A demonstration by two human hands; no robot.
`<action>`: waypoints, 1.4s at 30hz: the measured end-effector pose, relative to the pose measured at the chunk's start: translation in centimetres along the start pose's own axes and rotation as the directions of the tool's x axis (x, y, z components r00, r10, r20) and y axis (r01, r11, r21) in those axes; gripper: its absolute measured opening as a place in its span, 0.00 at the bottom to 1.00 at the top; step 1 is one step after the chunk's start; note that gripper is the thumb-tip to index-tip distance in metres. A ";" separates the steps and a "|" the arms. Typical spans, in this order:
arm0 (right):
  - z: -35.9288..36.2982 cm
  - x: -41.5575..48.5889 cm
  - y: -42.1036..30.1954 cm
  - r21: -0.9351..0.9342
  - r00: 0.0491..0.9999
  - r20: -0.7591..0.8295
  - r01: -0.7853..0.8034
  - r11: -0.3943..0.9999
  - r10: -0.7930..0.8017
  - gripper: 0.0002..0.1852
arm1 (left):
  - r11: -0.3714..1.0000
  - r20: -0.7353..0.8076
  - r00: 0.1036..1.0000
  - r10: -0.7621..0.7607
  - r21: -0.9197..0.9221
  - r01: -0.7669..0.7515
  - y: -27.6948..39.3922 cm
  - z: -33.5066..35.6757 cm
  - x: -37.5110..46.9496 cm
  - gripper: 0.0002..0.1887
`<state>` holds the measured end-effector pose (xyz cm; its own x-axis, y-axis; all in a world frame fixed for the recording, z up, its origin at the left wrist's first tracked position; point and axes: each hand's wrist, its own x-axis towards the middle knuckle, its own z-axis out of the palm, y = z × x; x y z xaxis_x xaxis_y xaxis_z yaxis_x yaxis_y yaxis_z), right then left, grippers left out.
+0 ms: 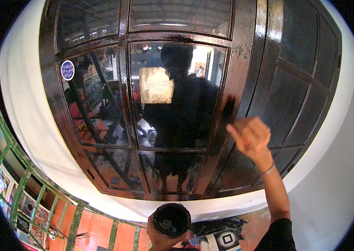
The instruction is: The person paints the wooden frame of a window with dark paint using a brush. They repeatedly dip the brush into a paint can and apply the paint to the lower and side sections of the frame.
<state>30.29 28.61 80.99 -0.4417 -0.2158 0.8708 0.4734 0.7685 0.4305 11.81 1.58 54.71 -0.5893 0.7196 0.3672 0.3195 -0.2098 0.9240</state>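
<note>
My left hand [159, 240] holds a round black pot [172, 219] at the bottom centre; its inside is dark and bears a greyish patch. My right hand [253, 136] is raised before the right stile of a dark brown wooden window frame [219, 125]. It is blurred, with its fingers curled around a tool, apparently a paintbrush; only a bit of its red handle [246, 141] shows. Just above and left of the hand, a darker patch [229, 105] marks the stile; whether it is wet coating or bristles I cannot tell. Glass panes [189, 125] reflect a dark figure.
A torn paper sheet [156, 86] with writing and a round blue sticker [68, 70] are on the window. A green ladder [21, 185] stands at the left, above orange floor tiles [92, 224]. Black plastic sheeting [217, 225] and a white printed package [224, 241] lie below the white wall [324, 200].
</note>
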 end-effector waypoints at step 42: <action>-1.0 2.6 1.1 -0.131 0.986 -0.067 0.143 0.981 -0.153 0.14 | 0.962 0.098 0.957 0.273 -0.042 -0.270 4.5 2.0 5.8 0.55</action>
<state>30.42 28.31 83.93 -0.4567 -0.3707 0.8087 0.5006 0.6444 0.5781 11.31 6.15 60.74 -0.4040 0.6961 0.5935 0.4353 -0.4243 0.7940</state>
